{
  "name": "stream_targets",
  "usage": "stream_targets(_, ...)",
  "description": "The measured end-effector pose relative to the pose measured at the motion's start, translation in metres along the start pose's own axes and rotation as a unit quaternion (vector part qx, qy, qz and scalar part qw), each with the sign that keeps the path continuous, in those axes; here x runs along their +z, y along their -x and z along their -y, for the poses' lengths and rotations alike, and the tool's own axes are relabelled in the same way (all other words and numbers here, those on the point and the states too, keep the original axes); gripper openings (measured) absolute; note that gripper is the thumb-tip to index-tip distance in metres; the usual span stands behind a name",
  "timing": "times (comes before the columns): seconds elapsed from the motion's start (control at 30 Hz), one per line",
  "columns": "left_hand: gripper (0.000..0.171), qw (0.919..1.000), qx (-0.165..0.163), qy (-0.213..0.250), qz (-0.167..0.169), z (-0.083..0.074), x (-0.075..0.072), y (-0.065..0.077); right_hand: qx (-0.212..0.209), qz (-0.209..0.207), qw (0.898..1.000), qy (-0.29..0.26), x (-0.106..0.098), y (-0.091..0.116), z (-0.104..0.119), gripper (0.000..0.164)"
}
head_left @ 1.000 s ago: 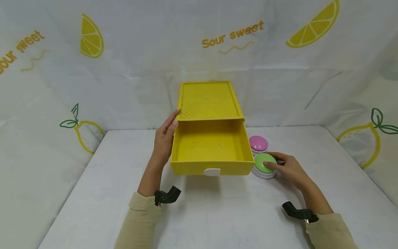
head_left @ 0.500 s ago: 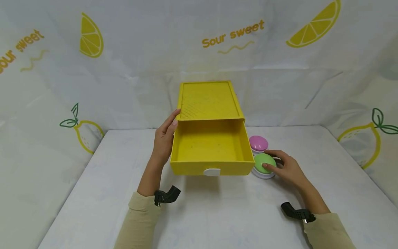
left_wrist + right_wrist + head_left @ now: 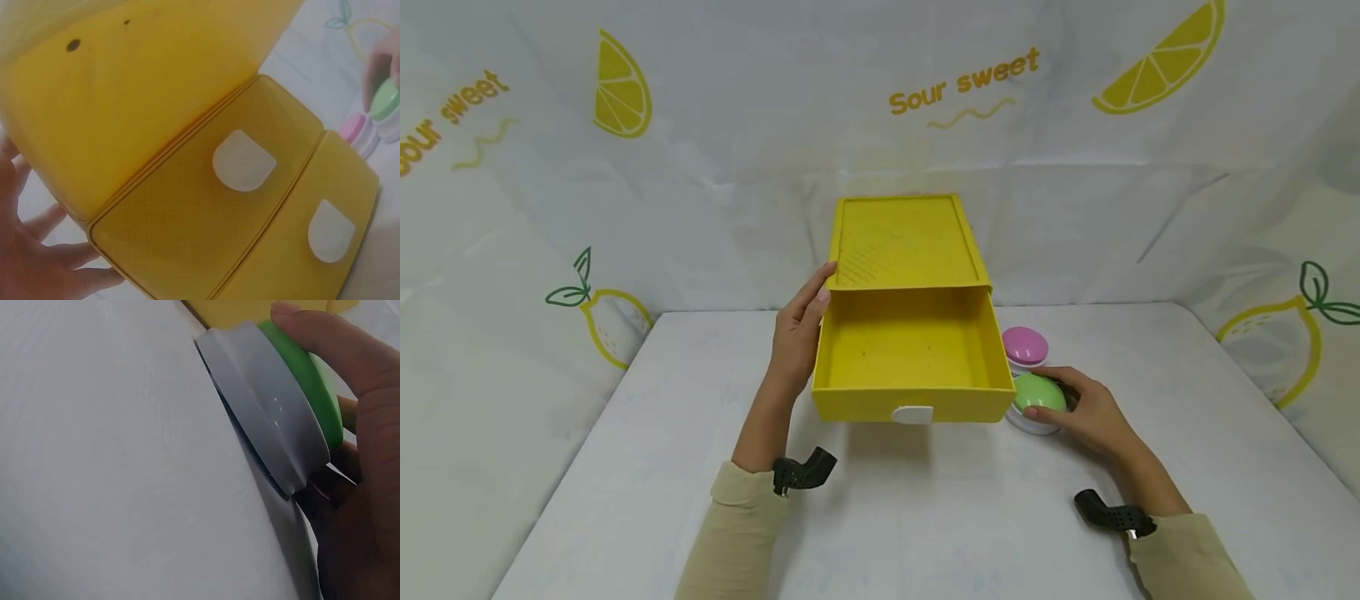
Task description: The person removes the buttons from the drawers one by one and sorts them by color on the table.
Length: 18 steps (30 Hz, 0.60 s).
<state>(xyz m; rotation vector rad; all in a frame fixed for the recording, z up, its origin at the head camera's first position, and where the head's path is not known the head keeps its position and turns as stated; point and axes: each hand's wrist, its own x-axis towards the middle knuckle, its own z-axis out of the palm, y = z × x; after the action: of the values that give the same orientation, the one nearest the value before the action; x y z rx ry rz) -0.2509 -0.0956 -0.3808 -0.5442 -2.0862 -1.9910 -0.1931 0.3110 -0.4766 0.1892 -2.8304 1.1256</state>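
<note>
A yellow drawer box (image 3: 902,242) stands in the middle of the table, its top drawer (image 3: 913,404) pulled out and bare inside. My left hand (image 3: 796,337) rests along the box's left side, fingers fairly straight and thumb at the front edge. In the left wrist view, spread fingers (image 3: 50,256) lie against that side. To the right of the drawer, my right hand (image 3: 1093,417) grips a green push button (image 3: 1040,392) with a white base. The right wrist view shows the thumb on the green dome (image 3: 312,381) and other fingers curled behind the base (image 3: 269,406).
Just behind the green button stands a pink push button (image 3: 1025,344), close to the box's right side. Two lower drawers with white knobs (image 3: 244,161) show beneath the pulled-out one. A white cloth with lemon prints (image 3: 760,125) hangs behind the table (image 3: 880,533).
My right hand has shifted slightly left, its thumb sliding from the green dome's top to its near edge. The green button has moved a little left. The left hand stays in place.
</note>
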Motion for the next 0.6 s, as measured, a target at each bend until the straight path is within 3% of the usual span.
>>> stream_targets(0.17, 0.043, 1.0000, 0.000, 0.004, 0.001, 0.001, 0.002, -0.001, 0.007, -0.008, 1.000, -0.007, -0.005, 0.002, 0.010, 0.069)
stream_targets(0.33, 0.043, 1.0000, 0.000, 0.002, 0.001, 0.000, 0.002, -0.001, -0.062, -0.073, 0.995, -0.027, -0.018, 0.004, 0.041, 0.052)
stream_targets(0.6, 0.042, 0.9999, 0.006, 0.009, -0.001, 0.004, -0.001, -0.002, -0.153, -0.142, 0.972, -0.105, -0.039, 0.021, 0.115, 0.036)
